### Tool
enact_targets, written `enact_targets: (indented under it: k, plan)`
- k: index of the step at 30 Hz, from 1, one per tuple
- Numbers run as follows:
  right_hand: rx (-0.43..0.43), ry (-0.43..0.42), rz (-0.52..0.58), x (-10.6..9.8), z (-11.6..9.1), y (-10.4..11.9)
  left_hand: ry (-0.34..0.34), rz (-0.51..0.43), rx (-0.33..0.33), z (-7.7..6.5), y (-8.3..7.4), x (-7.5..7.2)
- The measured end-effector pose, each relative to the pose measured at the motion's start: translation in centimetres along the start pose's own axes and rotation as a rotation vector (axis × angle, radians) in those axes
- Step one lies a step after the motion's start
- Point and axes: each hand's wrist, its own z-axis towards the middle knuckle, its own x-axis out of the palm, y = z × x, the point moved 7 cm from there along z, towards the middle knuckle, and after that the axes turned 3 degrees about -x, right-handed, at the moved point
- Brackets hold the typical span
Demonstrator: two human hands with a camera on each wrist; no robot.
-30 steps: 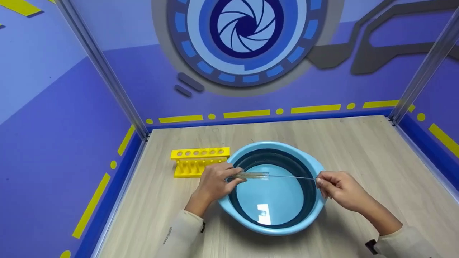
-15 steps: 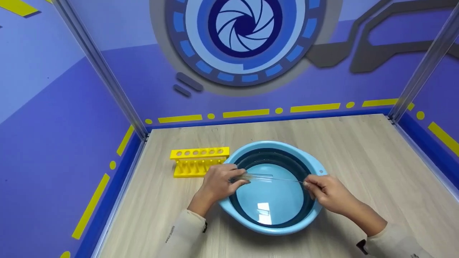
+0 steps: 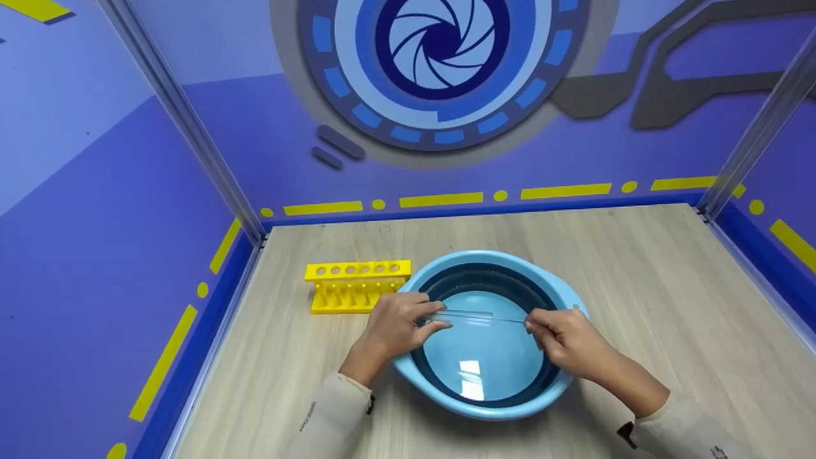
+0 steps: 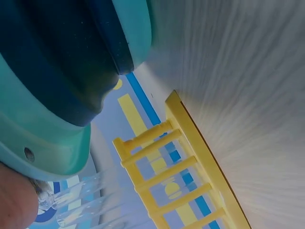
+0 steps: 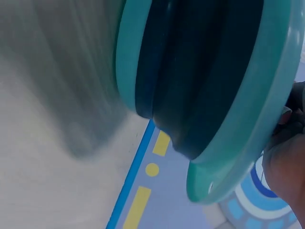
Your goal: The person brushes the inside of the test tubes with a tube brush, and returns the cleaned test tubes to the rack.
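Over the light-blue basin (image 3: 408, 370), my left hand (image 3: 396, 324) grips a clear glass test tube (image 3: 470, 314) that lies nearly level, its mouth to the right. My right hand (image 3: 569, 341) pinches the thin wire handle (image 3: 510, 320) of a test tube brush, which runs into the tube's mouth. The brush head is hidden behind my left fingers in the head view. At the left wrist view's lower left, part of my left hand (image 4: 16, 198) shows beside the end of the tube (image 4: 45, 196). Part of my right hand (image 5: 288, 171) shows past the basin rim (image 5: 257, 143).
A yellow test tube rack (image 3: 358, 270) stands behind my left hand, close to the basin's left side. Several clear tubes (image 4: 78, 191) show by the rack in the left wrist view. Blue printed walls (image 3: 210, 140) enclose the wooden table (image 3: 637, 274) at the back and sides.
My right hand has moved left toward my left hand, pushing the brush deeper into the tube. The bristles seen earlier in the tube have slid behind my left fingers.
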Motion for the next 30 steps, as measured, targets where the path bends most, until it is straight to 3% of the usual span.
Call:
enact_targets:
  k: [5, 14, 16, 21, 25, 30]
  plan:
    - [0.002, 0.001, -0.014, 0.4, 0.1, 0.3, 0.006, 0.032, 0.002, 0.2, -0.3, 0.1]
    - [-0.075, -0.024, -0.094, 0.2, 0.4, 1.0, 0.004, 0.037, 0.004, 0.4, -0.5, -0.2]
    - [-0.150, -0.023, -0.189, 0.2, 0.5, 1.5, 0.005, 0.033, 0.000, 0.4, -0.4, -0.3]
    - [-0.433, -0.070, -0.494, 0.2, 0.2, 2.7, 0.012, -0.013, -0.012, 0.3, -0.2, -0.3]
    - [-0.591, -0.094, -0.589, 0.0, -0.2, 3.2, 0.023, -0.039, -0.010, 0.0, -0.2, -0.3]
    - [-0.740, -0.065, -0.649, -0.2, -0.7, 3.3, 0.047, -0.081, -0.044, -0.2, 0.0, -0.1]
